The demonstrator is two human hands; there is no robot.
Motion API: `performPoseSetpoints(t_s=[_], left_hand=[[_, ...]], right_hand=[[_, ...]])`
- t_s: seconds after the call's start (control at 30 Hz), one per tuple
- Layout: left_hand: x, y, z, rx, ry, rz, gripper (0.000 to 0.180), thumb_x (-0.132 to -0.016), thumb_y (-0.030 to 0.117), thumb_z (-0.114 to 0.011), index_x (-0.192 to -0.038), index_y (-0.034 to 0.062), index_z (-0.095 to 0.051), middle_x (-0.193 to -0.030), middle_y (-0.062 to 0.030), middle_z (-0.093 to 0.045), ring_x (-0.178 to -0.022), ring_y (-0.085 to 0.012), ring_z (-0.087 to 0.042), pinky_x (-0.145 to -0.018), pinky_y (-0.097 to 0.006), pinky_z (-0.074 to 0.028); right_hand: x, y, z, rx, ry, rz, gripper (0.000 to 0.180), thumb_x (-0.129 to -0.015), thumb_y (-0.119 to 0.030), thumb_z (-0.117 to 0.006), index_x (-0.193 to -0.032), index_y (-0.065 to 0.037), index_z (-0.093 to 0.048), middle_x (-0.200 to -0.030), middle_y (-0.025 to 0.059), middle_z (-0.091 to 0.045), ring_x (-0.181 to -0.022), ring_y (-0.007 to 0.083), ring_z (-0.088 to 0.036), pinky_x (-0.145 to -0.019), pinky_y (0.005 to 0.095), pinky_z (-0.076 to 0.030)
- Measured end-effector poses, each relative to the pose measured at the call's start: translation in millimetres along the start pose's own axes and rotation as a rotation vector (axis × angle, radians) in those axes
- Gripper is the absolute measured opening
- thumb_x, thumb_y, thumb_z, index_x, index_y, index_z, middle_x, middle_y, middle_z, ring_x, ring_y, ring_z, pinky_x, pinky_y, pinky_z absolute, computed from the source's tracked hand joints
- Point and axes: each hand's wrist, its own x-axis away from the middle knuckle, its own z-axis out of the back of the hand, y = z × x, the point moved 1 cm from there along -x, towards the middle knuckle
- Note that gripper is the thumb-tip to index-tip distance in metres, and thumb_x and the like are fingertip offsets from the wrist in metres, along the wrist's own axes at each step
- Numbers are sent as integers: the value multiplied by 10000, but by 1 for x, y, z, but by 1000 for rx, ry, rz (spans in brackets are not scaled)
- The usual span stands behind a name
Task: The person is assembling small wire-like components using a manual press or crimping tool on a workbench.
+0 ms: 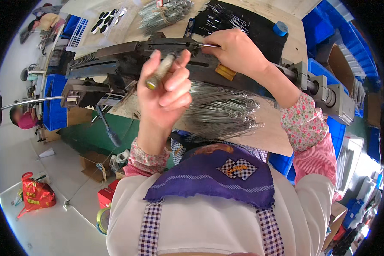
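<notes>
My left hand (pixel 170 91) is curled around the pale, worn lever handle (pixel 161 71) of a dark metal bench machine (pixel 128 53). The handle lies between thumb and fingers, its yellowish end pointing toward me. Farther right, my right hand (pixel 234 49) pinches a thin metal rod (pixel 212 45), whose left end meets the machine's head; the rest is hidden in my fingers. A brass-coloured block (pixel 225 72) sits on the machine just below my right hand. Nearer me, a large pile of bent metal wires (pixel 222 109) lies on the wooden tabletop (pixel 272 128).
Behind the machine lie a bundle of wires (pixel 164 16), a black mat (pixel 266 42) with loose wire pieces, and a blue tape roll (pixel 280 28). A clear tray (pixel 109 21) holds black and white discs. Round shafts (pixel 315 87) stick out at right, near blue bins (pixel 322 70).
</notes>
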Motion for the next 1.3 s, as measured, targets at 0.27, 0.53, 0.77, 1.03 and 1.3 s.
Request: performPoseSetpoints(t_s=[0.27, 0.53, 0.77, 1.03, 1.3], left_hand=[[4, -18, 71, -1743, 446, -409, 174, -859, 145, -605, -977, 19, -580, -626, -11, -575, -444, -92, -502, -406, -256, -403], [112, 77, 124, -788, 978, -707, 398, -937, 361, -577, -1017, -26, -631, -584, -8, -503, -400, -56, -342, -373, -225, -211], [100, 80, 149, -618, 863, -773, 284, -960, 285, -551, -946, 6, -596, -631, 3, -477, -421, -60, -325, -375, -223, -216], [61, -9, 87, -718, 580, -869, 228, -999, 242, -467, -868, 67, -531, -590, 64, -347, -409, -45, -249, -340, -215, -192], [-80, -75, 37, -756, 227, -33, 260, -974, 279, -516, -845, 55, -542, -562, 63, -354, -416, -50, -323, -374, -223, -243]], right_hand=[[4, -17, 12, 110, 3, 22, 162, -781, -153, -676, -913, -59, -682, -864, 109, -643, -774, 314, -638, -665, 393, -526], [75, -7, -22, 288, -111, -246, 267, -843, -130, -638, -1056, -62, -491, -1044, 172, -527, -794, 391, -622, -624, 444, -530], [74, 27, -25, 261, -100, -233, 229, -875, -208, -623, -900, -18, -497, -833, 167, -580, -765, 388, -596, -626, 435, -489], [123, -55, 78, -127, -263, -633, 211, -889, -191, -638, -835, -5, -552, -707, 122, -570, -592, 204, -546, -565, 317, -433], [108, -51, 104, -207, 193, -655, 168, -887, -167, -641, -876, -6, -593, -703, 62, -565, -648, 62, -486, -595, 246, -424]])
